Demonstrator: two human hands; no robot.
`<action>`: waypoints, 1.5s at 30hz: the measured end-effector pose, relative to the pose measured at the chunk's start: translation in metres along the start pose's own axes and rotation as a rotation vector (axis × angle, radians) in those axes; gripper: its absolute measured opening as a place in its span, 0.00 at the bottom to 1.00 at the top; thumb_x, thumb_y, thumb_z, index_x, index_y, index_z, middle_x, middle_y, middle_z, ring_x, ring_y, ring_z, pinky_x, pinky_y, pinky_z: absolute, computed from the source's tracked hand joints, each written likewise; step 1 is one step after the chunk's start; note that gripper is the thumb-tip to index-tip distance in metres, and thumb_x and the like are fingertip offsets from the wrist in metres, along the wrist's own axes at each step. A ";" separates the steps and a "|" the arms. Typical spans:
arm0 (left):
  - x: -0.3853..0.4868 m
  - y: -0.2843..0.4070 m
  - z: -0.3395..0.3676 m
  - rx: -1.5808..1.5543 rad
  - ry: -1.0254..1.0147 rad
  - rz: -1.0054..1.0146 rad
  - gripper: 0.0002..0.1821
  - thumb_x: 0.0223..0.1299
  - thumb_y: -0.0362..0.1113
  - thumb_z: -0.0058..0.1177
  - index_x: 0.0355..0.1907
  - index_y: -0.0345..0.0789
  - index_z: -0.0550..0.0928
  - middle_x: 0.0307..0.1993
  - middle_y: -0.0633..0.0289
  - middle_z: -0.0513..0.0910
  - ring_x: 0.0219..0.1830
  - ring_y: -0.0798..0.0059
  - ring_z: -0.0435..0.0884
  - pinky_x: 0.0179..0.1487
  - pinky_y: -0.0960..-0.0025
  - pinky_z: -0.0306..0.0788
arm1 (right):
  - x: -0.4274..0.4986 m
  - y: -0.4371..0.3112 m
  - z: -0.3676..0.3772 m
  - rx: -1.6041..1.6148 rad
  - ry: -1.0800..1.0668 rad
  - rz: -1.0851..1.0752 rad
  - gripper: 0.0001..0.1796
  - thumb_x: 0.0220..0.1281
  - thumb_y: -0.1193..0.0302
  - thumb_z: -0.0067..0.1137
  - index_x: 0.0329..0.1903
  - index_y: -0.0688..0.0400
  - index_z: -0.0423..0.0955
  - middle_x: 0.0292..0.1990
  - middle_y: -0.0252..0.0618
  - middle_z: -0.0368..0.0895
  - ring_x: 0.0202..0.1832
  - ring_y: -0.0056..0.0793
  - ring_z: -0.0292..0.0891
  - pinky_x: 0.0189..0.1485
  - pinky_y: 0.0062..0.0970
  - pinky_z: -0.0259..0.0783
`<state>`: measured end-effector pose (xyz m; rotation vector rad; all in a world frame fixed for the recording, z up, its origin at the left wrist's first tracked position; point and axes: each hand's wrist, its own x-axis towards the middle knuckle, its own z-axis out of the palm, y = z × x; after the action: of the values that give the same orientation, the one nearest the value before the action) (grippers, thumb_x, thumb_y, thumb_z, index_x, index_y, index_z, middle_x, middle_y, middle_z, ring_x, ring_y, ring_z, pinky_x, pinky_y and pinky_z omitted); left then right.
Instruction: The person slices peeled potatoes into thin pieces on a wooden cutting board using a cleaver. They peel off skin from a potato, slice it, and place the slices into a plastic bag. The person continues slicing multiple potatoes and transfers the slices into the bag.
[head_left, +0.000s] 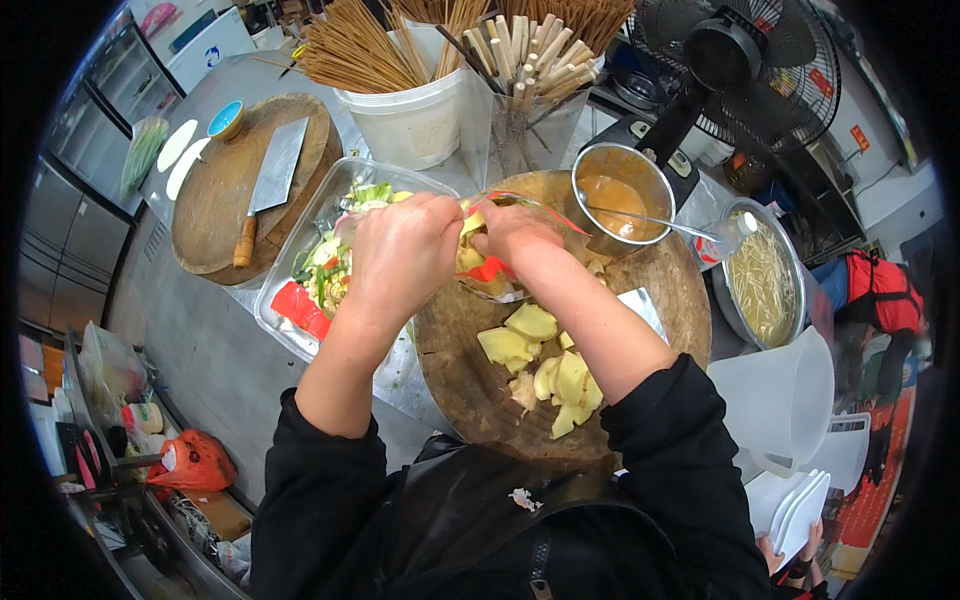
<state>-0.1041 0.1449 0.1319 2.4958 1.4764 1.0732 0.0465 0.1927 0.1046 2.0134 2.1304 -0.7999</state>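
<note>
My left hand (409, 251) is closed on the left rim of a plastic bag (491, 271) with red print, which stands on a round wooden chopping block (457, 360). At the bag's mouth is my right hand (517, 229), its fingers curled down into the opening and partly hidden. Pale yellow vegetable pieces (471, 251) show inside the bag. More thick yellow pieces (570, 382), perhaps ginger or pickled vegetable, lie loose on the block below my right forearm.
At left are a clear tub (270, 307) of vegetable scraps and another block (202, 202) bearing a cleaver (279, 169). A pot of orange-brown sauce (611, 206), a basin of shreds (765, 285) and a plastic jug (780, 397) stand right. Another person's hands (772, 555) hold white trays (787, 510).
</note>
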 end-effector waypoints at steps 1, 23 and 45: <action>-0.002 0.001 0.000 0.031 0.019 0.004 0.05 0.52 0.32 0.56 0.25 0.34 0.81 0.24 0.55 0.81 0.28 0.54 0.81 0.33 0.58 0.74 | 0.000 0.001 0.001 0.060 0.046 0.003 0.22 0.63 0.60 0.53 0.58 0.52 0.70 0.53 0.45 0.80 0.56 0.47 0.76 0.54 0.46 0.72; -0.027 0.000 -0.005 0.015 0.128 -0.064 0.04 0.52 0.29 0.59 0.24 0.36 0.79 0.24 0.58 0.81 0.25 0.58 0.80 0.29 0.61 0.73 | -0.028 0.002 -0.006 -0.175 -0.074 -0.375 0.14 0.67 0.68 0.45 0.50 0.55 0.75 0.49 0.47 0.80 0.52 0.48 0.78 0.50 0.41 0.74; -0.037 0.033 -0.006 -0.077 0.220 0.016 0.07 0.49 0.30 0.60 0.20 0.37 0.77 0.19 0.62 0.76 0.22 0.63 0.79 0.24 0.62 0.71 | -0.092 0.052 0.004 -0.303 0.315 -0.349 0.13 0.58 0.73 0.51 0.45 0.62 0.77 0.38 0.49 0.83 0.39 0.48 0.82 0.41 0.39 0.77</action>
<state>-0.0938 0.0955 0.1290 2.4066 1.4355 1.4180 0.1057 0.1075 0.1238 1.7305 2.6302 -0.1703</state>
